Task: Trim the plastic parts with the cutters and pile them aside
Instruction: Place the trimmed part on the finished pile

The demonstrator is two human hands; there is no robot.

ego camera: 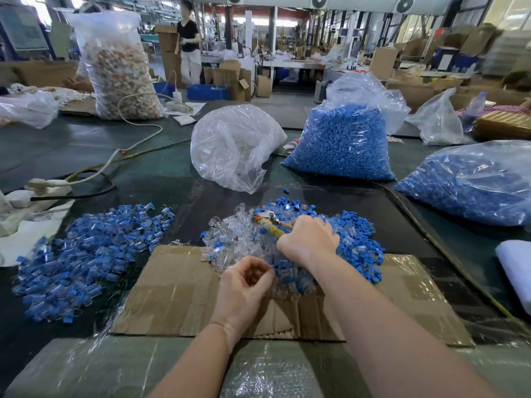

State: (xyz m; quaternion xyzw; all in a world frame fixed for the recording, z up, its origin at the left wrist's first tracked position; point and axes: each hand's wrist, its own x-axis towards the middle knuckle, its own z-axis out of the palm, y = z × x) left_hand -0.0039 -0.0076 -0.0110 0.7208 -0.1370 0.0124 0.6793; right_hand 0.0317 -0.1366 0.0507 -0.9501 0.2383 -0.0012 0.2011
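A head-worn camera looks down on a dark work table (86, 145) in a large factory hall. Two bare forearms reach in from 6 o'clock.

The right hand (309, 242), just right of centre, is wrapped around the yellowed handles of a pair of cutters (268, 221). The tool's metal head points toward 10 o'clock and lies over a heap of untrimmed plastic parts (287, 239), a mix of clear pieces and blue ones, at the centre of the view.

The left hand (244, 285), just below centre, has its fingers curled with fingertips meeting the thumb at the near edge of that heap. Whether it pinches a clear piece or holds nothing cannot be told.

Both hands work above a flattened sheet of cardboard (178, 297) covered in clear tape, lying toward 6 o'clock.

At 9 o'clock, well apart from the central heap, a second pile of blue and clear parts (86, 254) is spread on the table.

Toward 12 o'clock stands a crumpled clear bag of transparent pieces (232, 145). At 1 o'clock beside it is a clear bag packed with blue pieces (344, 142), and at 3 o'clock another bag of blue pieces (471, 185) lies on its side.

At 11 o'clock a tall bag of pale and orange scraps (120, 70) stands upright. White power cables (138, 133) trail across the table from 9 to 11 o'clock.

Farther off, at 12 o'clock, a person in a black top (188, 44) stands among cardboard boxes.
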